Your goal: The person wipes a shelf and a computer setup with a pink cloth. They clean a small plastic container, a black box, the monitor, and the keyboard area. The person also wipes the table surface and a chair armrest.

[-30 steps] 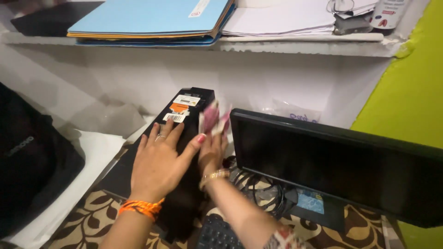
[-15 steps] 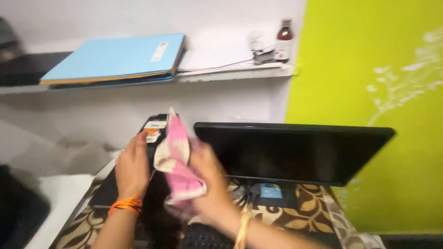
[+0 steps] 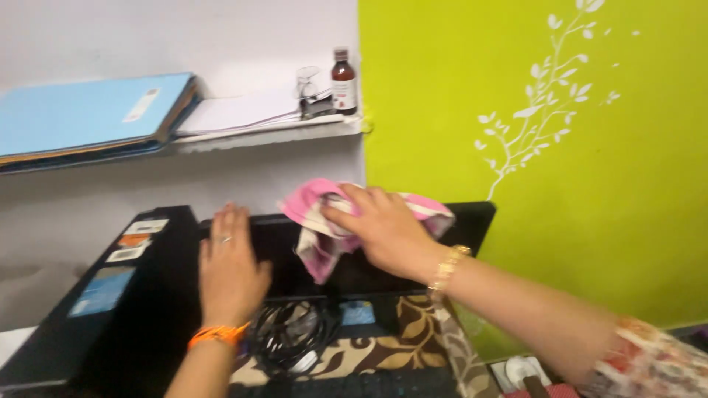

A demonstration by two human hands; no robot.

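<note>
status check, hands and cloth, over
Right hand presses pink-and-white cloth onto monitor top edge. Left hand flat on screen. Cables bunched below.

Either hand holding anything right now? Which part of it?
The right hand presses a pink and white cloth bunched under its palm on the monitor's top edge. The left hand holds nothing, lying flat on the screen.

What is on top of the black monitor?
A pink and white cloth lies over the monitor's top edge, pressed by the right hand. The edge beneath them is hidden.
</note>
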